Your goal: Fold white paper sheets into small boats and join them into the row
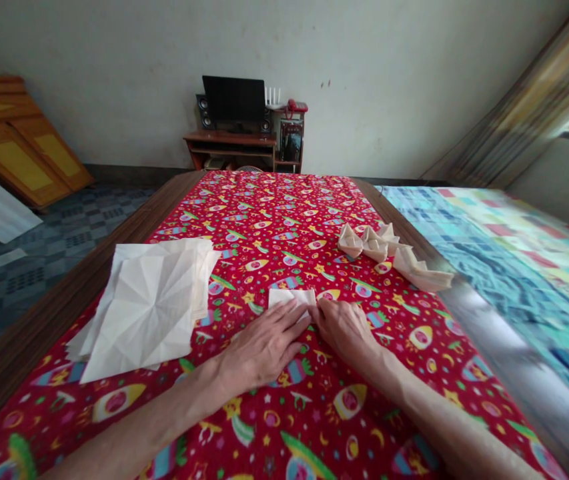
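A small folded piece of white paper (289, 295) lies flat on the red patterned cloth in front of me. My left hand (271, 337) rests on it with its fingers stretched out, pressing across the near part and covering it. At the paper's right edge, my right hand (347, 327) has its fingers curled in and closed on that edge; the exact grip is partly hidden. To the left sits a stack of creased paper sheets (151, 300), the top one marked with fold lines spreading from its middle. Several folded paper shapes (374, 243) stand in a group at the right.
The red cloth (284, 220) covers a dark wooden table (164, 200). One more folded paper boat shape (419, 270) lies near the table's right edge. Beyond that edge is a bed with a patterned cover (444, 247). A desk with a monitor (234, 100) stands against the far wall.
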Motion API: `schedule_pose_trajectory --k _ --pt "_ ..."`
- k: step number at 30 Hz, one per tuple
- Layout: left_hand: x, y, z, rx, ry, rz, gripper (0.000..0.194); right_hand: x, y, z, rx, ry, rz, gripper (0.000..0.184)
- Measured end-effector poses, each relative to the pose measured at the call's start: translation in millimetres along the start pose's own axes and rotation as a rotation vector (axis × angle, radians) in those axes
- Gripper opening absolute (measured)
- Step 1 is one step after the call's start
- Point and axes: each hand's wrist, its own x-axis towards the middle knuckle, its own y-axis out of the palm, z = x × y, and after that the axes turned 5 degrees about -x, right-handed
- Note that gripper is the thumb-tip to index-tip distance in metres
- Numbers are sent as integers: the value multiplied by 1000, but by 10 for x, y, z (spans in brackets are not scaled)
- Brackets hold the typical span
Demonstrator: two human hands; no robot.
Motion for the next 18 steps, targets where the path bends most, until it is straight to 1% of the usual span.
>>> schedule_pose_trajectory --k 2,4,5,7,8,9,11,14,18 --pt "-22 -1 -22 24 -22 12 49 -27 17 1 28 17 -30 26" --pt "-32 -12 -37 37 -32 14 48 -102 55 5 53 -27 -109 21" --pt "-33 -18 -44 41 -33 16 47 -157 79 9 64 -83 -165 25" --pt "-28 -26 -56 48 -43 20 46 -280 127 20 101 -287 -297 40" --pt "-25 -28 -60 53 -52 21 46 -340 144 23 122 -383 -330 44" --pt "-24 -29 -62 61 -60 22 46 -392 154 21 137 -456 -324 46" --pt "-34 -29 -53 83 -63 25 48 -466 147 -3 147 -502 -234 51" --pt "-91 -38 -4 118 -26 21 50 -507 97 -88 136 -520 -113 60" --pt "-235 -80 83 167 -32 27 48 -513 51 -185 124 -516 -69 57"
